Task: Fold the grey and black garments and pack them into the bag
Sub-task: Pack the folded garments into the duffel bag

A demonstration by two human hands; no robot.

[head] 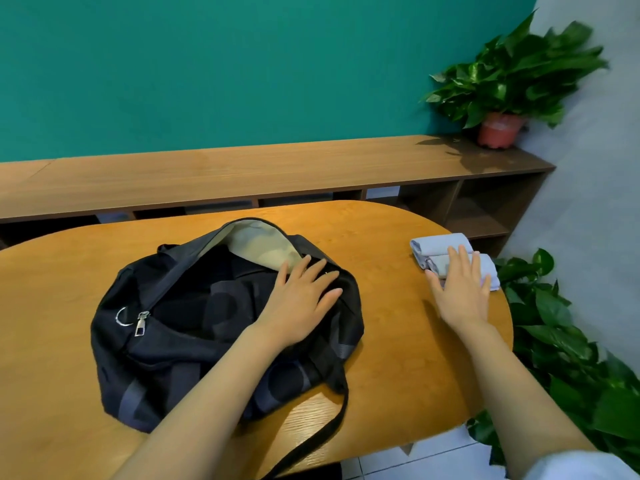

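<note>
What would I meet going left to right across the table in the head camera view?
Zipper pull on the black bag → left hand resting on that bag → right hand on the folded grey garment → leafy plant beside the table.

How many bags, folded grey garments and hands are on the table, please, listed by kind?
Bag: 1
Folded grey garment: 1
Hands: 2 (left hand, right hand)
Total: 4
</note>
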